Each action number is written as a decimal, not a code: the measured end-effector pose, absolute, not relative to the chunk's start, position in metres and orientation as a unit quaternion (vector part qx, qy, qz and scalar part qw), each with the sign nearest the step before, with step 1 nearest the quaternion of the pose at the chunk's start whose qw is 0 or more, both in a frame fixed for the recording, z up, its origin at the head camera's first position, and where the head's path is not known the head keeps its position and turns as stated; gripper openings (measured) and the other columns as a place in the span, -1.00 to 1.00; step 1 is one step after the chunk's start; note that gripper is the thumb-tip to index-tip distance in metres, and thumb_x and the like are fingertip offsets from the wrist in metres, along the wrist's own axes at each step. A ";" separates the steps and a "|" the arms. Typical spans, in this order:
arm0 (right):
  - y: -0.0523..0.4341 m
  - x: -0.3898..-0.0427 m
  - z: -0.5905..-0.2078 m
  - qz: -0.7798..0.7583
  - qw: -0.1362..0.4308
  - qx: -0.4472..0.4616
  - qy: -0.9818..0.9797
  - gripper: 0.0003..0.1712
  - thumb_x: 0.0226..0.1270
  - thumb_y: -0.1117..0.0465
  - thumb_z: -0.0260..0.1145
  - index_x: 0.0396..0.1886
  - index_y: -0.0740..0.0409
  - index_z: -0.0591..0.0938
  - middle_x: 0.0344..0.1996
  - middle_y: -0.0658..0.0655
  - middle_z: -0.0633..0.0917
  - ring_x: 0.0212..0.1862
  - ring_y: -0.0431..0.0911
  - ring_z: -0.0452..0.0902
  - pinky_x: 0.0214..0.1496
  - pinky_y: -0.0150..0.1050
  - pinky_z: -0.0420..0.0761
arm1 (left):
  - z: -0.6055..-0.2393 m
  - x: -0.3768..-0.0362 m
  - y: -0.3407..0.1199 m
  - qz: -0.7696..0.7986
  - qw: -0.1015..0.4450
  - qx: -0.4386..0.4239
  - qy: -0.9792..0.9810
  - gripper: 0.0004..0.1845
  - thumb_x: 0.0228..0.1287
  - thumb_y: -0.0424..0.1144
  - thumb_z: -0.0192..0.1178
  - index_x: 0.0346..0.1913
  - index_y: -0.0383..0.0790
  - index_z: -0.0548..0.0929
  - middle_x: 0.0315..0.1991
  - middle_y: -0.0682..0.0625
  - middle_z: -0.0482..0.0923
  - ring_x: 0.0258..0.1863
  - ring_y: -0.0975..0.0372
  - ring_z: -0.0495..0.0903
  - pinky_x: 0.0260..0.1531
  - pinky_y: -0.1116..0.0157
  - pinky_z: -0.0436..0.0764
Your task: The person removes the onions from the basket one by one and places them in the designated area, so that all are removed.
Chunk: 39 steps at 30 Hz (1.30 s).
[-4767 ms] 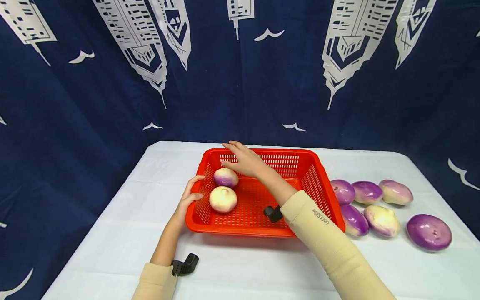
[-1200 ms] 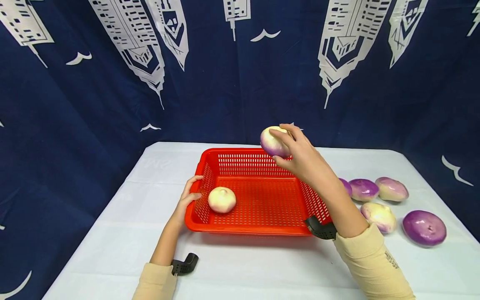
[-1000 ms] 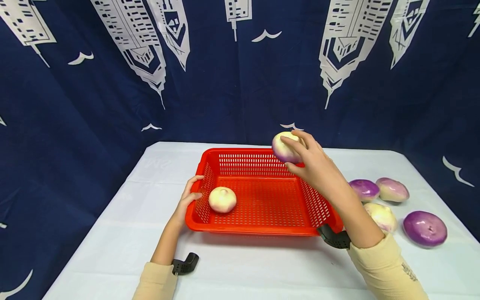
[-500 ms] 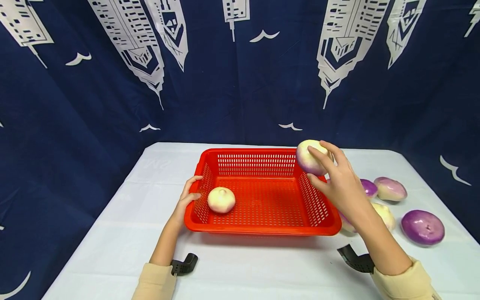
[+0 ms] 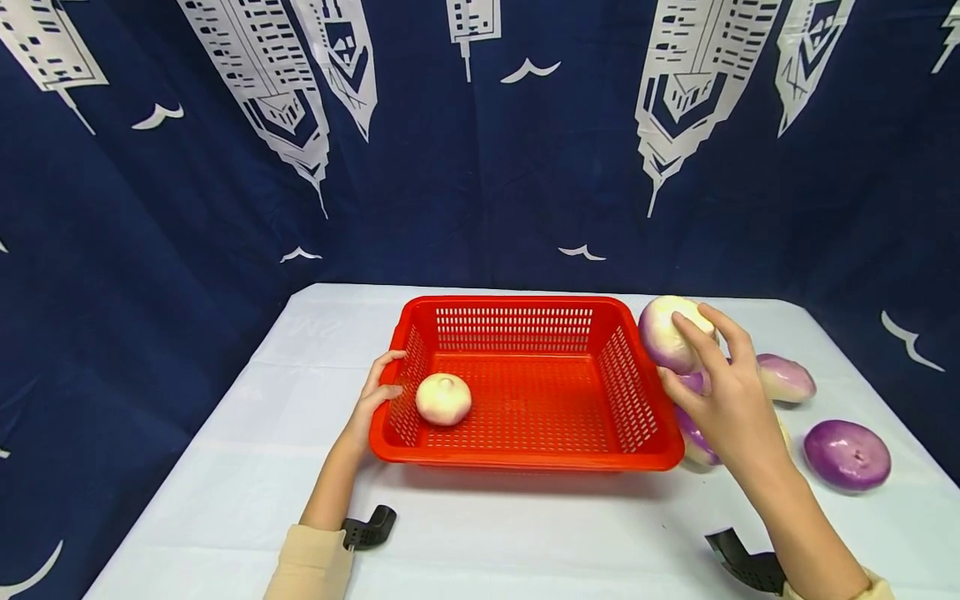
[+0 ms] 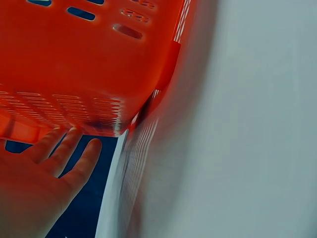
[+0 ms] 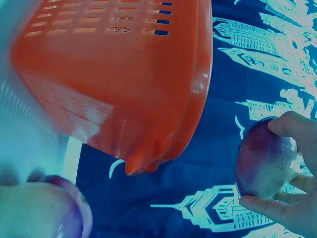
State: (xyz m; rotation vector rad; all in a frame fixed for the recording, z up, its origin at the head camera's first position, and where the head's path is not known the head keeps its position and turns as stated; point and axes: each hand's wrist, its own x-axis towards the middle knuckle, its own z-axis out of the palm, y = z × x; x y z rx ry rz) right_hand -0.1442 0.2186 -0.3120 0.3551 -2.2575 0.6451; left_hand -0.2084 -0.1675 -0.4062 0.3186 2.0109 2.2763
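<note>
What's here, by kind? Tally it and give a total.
Red basket: 1
Turnips: 6 in view: one in the basket, a held turnip in the right hand, four on the table; the hand may hide more.
Total: 7

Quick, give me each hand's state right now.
Left hand: open, fingers resting against the red basket's left wall.
Right hand: closed on a purple-and-white turnip, held above the table beside the basket.
</note>
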 end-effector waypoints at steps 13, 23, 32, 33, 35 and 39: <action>0.239 -0.116 -0.339 0.240 0.386 0.100 -0.885 -0.40 0.18 -0.07 0.17 0.17 0.13 0.44 0.18 0.31 0.35 0.08 0.30 0.32 -0.29 0.27 0.40 | -0.407 -0.209 -0.168 0.746 0.042 0.109 0.655 -0.42 0.04 -0.42 -0.26 0.23 -0.17 0.10 0.23 -0.10 0.07 0.12 0.06 0.18 -0.02 0.31 0.37; 0.249 -0.097 -0.364 0.222 0.317 0.049 -0.921 -0.15 -0.25 0.43 0.40 0.20 0.11 0.39 0.16 0.35 0.31 0.06 0.31 0.26 -0.26 0.39 0.32 | -0.408 -0.210 -0.169 0.745 0.040 0.113 0.657 -0.42 0.04 -0.42 -0.26 0.23 -0.17 0.10 0.22 -0.09 0.06 0.13 0.06 0.16 0.00 0.29 0.35; 0.259 -0.083 -0.391 0.212 0.261 0.025 -0.941 -0.14 -0.20 0.35 0.40 0.24 0.04 0.35 0.14 0.34 0.31 0.01 0.27 0.26 -0.34 0.44 0.28 | -0.408 -0.210 -0.168 0.744 0.038 0.114 0.657 -0.41 0.03 -0.43 -0.26 0.23 -0.22 0.08 0.21 -0.11 0.07 0.13 0.04 0.15 0.01 0.28 0.34; 0.259 -0.082 -0.394 0.210 0.256 0.025 -0.943 -0.14 -0.20 0.35 0.40 0.24 0.04 0.36 0.14 0.34 0.31 -0.01 0.28 0.26 -0.35 0.44 0.28 | -0.408 -0.210 -0.168 0.744 0.038 0.115 0.657 -0.41 0.04 -0.43 -0.26 0.23 -0.22 0.08 0.21 -0.11 0.07 0.13 0.03 0.15 0.01 0.28 0.34; 0.260 -0.080 -0.398 0.207 0.252 0.027 -0.945 -0.15 -0.22 0.35 0.41 0.21 0.04 0.37 0.13 0.34 0.31 -0.03 0.29 0.27 -0.36 0.45 0.29 | -0.408 -0.210 -0.168 0.745 0.038 0.116 0.656 -0.41 0.03 -0.43 -0.26 0.23 -0.23 0.08 0.21 -0.12 0.07 0.13 0.04 0.16 0.01 0.28 0.34; 0.261 -0.077 -0.403 0.206 0.251 0.031 -0.945 -0.16 -0.26 0.36 0.42 0.18 0.06 0.40 0.11 0.32 0.32 -0.01 0.27 0.27 -0.34 0.45 0.28 | -0.407 -0.210 -0.169 0.745 0.039 0.112 0.656 -0.42 0.04 -0.43 -0.26 0.23 -0.20 0.09 0.21 -0.10 0.08 0.12 0.06 0.18 0.00 0.32 0.36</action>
